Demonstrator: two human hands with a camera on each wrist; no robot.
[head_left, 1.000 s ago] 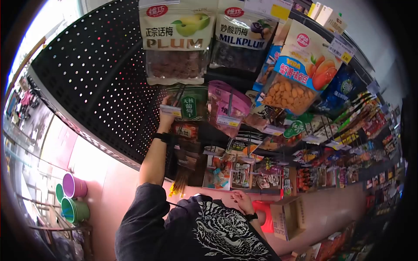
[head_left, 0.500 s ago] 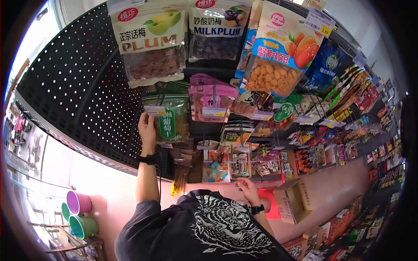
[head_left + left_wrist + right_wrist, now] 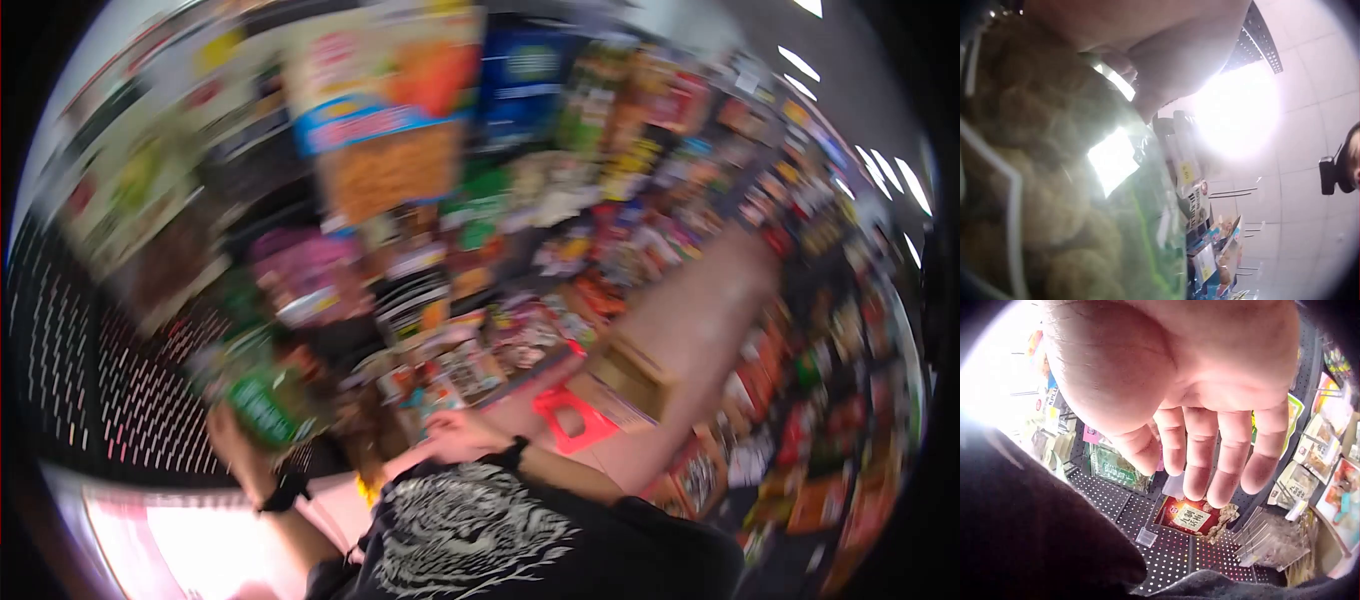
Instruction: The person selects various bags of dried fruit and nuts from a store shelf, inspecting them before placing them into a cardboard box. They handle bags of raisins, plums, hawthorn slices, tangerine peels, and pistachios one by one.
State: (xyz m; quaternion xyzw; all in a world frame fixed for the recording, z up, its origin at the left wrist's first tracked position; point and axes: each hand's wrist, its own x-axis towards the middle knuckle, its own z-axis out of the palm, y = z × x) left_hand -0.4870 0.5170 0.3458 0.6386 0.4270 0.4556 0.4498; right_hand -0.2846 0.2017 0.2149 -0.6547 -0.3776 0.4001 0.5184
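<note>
In the head view my left hand [image 3: 238, 445] grips a green-labelled clear bag [image 3: 268, 405] at its side, below the upper hanging bags. The left wrist view shows that bag [image 3: 1072, 206] very close, filled with blurred brownish contents, with my hand [image 3: 1154, 50] at its edge. My right hand [image 3: 465, 432] is held in front of the shirt, holding nothing. Its fingers hang relaxed and slightly bent in the right wrist view, where the palm [image 3: 1172, 375] fills the top. Behind them hangs a red bag [image 3: 1188, 515] on the pegboard.
Large snack bags [image 3: 390, 110] hang above and ahead, with a pink bag [image 3: 310, 270] lower down. Black perforated panel [image 3: 140, 400] stands at the left. A red stool [image 3: 575, 418] and an open cardboard box [image 3: 630, 375] are on the floor at right.
The head view has swung right and blurred. My left hand has lowered with the green bag, which was among the hanging bags. My right hand stays in front of the body, its fingers empty.
</note>
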